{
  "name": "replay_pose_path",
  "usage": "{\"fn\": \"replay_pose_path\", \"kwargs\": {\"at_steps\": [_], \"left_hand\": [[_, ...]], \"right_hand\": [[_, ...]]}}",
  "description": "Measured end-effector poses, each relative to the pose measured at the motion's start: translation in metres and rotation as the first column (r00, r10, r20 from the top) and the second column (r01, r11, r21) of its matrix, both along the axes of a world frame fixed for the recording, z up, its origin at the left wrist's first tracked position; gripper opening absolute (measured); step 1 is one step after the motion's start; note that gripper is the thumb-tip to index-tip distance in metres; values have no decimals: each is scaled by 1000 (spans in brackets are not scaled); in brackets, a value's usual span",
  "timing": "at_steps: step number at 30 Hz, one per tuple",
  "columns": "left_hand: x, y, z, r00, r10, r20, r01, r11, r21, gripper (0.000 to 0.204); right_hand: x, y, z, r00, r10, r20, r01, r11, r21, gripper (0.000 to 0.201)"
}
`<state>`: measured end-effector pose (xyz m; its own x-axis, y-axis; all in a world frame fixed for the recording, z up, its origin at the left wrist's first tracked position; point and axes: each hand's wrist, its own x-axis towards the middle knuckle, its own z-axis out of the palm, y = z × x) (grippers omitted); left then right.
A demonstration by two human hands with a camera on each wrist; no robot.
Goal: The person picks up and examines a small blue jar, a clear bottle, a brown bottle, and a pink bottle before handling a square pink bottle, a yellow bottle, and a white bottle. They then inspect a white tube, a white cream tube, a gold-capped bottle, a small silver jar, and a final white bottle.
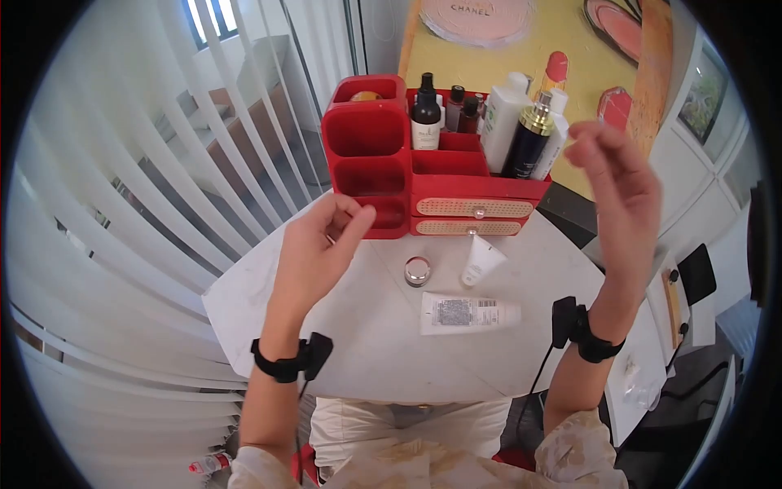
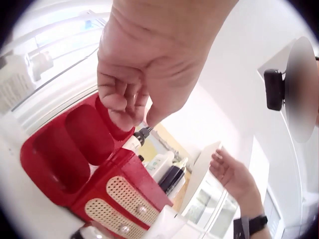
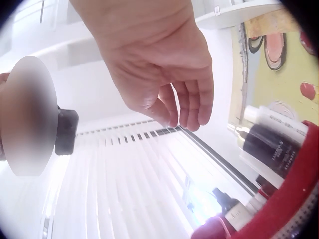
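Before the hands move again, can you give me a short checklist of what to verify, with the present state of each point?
1. Left hand holds nothing: ok, fingers loosely curled, nothing between them in the left wrist view.
2. Right hand holds nothing: ok, raised beside the bottles, fingers relaxed.
3. Red organizer stands steady on the table: ok.
4. Both drawers closed: ok.
5. Large white tube, small tube and small jar free to pick up: ok, all in front of the organizer with nothing on top.
6. Jar lid tight: cannot tell.
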<state>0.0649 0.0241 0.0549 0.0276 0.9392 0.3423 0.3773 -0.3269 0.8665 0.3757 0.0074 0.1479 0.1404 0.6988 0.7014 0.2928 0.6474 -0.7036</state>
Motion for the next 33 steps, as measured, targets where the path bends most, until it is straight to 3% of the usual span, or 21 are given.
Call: {"fn": "replay_pose_path", "kwargs": {"at_steps": [2, 6, 9, 12, 15, 17, 21, 23, 26, 29, 33], "left_hand": [[-1, -2, -3, 954, -95, -285, 87, 995, -39, 31], [21, -2, -21, 746, -331, -577, 329, 938, -112, 49], [39, 5, -37, 696, -362, -620, 408, 910, -73, 44], [55, 9, -41, 622, -490, -611, 426, 866, -261, 35], [62, 12, -43, 562, -467, -683, 420, 872, -251, 29], [62, 10, -31, 607, -446, -658, 426, 881, -204, 28], [72, 7, 40, 699, -282, -658, 374, 927, 1, 29], [89, 7, 86, 769, -149, -622, 254, 964, 83, 31], [104, 41, 118, 700, -38, -713, 343, 894, 289, 33], [121, 91, 122, 616, -96, -782, 373, 910, 182, 32], [137, 129, 116, 432, -146, -890, 418, 907, 54, 31]], "right_hand": [[9, -5, 8, 997, -62, -38, 65, 994, 86, 19], [25, -5, 4, 983, -138, -120, 154, 977, 145, 19], [35, -4, 2, 981, -123, -151, 148, 975, 167, 19], [44, -4, 4, 981, -136, -138, 161, 968, 191, 23], [54, -6, 5, 981, -128, -143, 155, 969, 194, 25], [61, -7, 7, 980, -116, -164, 149, 968, 203, 25], [76, -13, 9, 976, -123, -180, 165, 957, 237, 25], [79, -17, 9, 975, -138, -173, 180, 950, 256, 26], [82, -26, 12, 970, -172, -172, 214, 939, 267, 27], [85, -32, 14, 969, -176, -175, 219, 938, 270, 28], [93, -35, 14, 968, -167, -187, 216, 933, 287, 28]]}}
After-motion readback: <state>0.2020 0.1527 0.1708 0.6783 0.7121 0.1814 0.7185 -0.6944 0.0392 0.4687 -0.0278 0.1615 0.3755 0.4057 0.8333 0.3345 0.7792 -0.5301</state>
